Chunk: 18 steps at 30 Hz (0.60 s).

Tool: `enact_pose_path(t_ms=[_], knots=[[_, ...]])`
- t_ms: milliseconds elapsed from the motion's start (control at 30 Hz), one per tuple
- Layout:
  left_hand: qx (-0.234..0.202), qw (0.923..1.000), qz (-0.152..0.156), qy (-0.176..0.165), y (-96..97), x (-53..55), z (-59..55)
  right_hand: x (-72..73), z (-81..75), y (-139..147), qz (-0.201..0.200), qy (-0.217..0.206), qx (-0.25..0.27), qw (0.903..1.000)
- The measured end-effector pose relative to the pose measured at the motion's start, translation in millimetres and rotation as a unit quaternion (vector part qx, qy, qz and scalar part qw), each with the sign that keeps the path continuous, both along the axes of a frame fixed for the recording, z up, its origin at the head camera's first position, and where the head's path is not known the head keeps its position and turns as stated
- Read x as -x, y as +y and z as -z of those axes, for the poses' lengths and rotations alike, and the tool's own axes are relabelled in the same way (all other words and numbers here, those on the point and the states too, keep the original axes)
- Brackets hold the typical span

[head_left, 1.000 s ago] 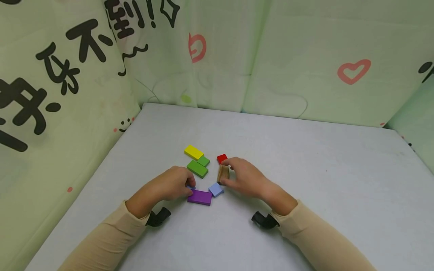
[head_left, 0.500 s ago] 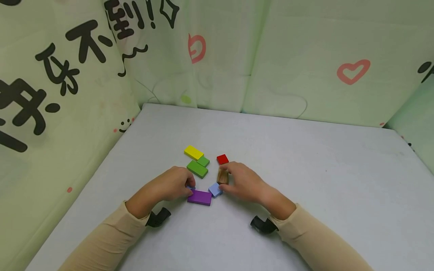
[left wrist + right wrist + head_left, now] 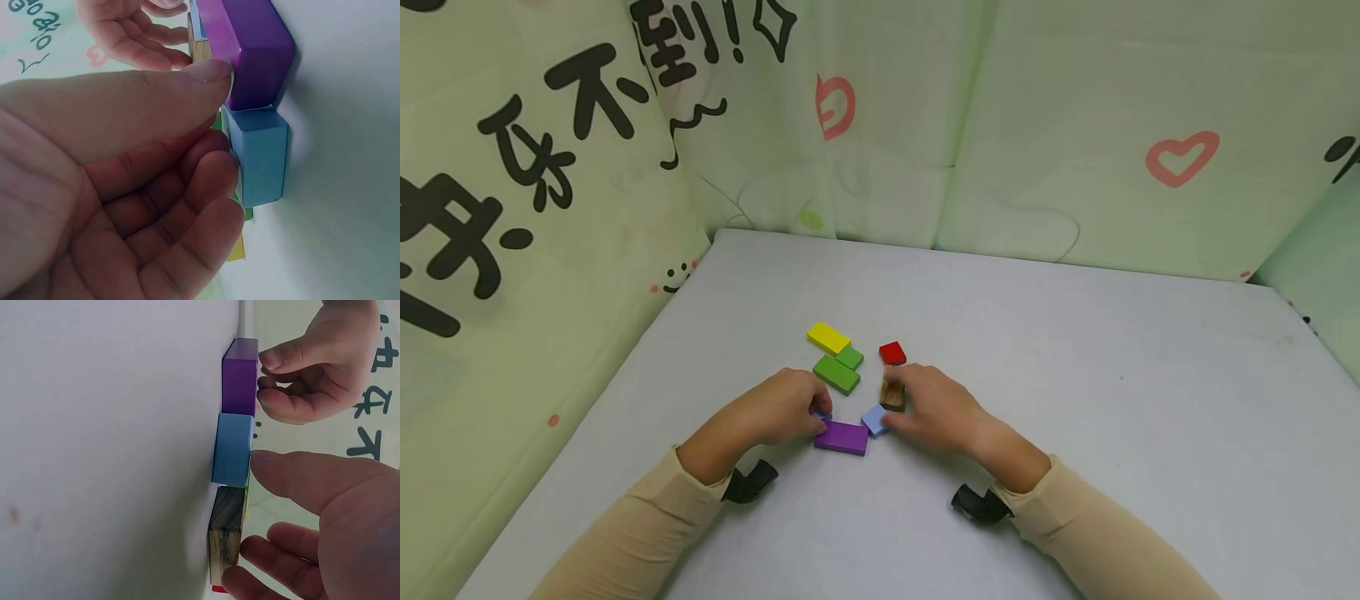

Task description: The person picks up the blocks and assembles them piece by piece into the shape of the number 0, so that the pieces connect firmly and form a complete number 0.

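My left hand has its thumb against the purple block and loosely bent fingertips at a light blue block, as the left wrist view shows. That block is mostly hidden in the head view. My right hand touches a second light blue block with its thumb. Its fingers rest at the brown wooden block, partly covering it. In the right wrist view the purple, blue and wooden blocks lie end to end. Beyond the wooden block sits a small red block.
On the inner left lie a long green block, a small green block and a yellow block. All of them stand on a white table. A printed pale green curtain encloses the back and sides.
My right hand has shifted slightly toward me, its thumb moving from the wooden block to the light blue block. The wooden block has turned a little. The left hand has stayed in place.
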<state>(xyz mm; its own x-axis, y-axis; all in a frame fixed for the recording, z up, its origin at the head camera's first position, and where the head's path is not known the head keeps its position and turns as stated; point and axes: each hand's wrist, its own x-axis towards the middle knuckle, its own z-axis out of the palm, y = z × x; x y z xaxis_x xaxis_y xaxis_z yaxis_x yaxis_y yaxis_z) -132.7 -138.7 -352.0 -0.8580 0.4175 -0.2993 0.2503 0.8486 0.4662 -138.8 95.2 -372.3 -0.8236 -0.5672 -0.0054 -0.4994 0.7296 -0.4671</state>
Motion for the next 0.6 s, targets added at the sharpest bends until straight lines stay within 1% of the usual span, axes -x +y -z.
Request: enact_pose_path(t_ms=[200, 467, 600], knots=[[0.003, 1.0000, -0.007, -0.006, 1.1, -0.9, -0.7, -0.4, -0.5, -0.5, 0.003, -0.002, -0.006, 1.0000], [0.004, 0.9999, -0.009, -0.009, 1.2, -0.2, 0.4, -1.0, -0.7, -4.8, 0.026, -0.015, -0.014, 0.9995], [0.002, 0.9999, -0.011, -0.008, 0.7, 0.0, 0.7, -1.6, -0.4, -5.2, 0.031, -0.022, -0.013, 0.9992]])
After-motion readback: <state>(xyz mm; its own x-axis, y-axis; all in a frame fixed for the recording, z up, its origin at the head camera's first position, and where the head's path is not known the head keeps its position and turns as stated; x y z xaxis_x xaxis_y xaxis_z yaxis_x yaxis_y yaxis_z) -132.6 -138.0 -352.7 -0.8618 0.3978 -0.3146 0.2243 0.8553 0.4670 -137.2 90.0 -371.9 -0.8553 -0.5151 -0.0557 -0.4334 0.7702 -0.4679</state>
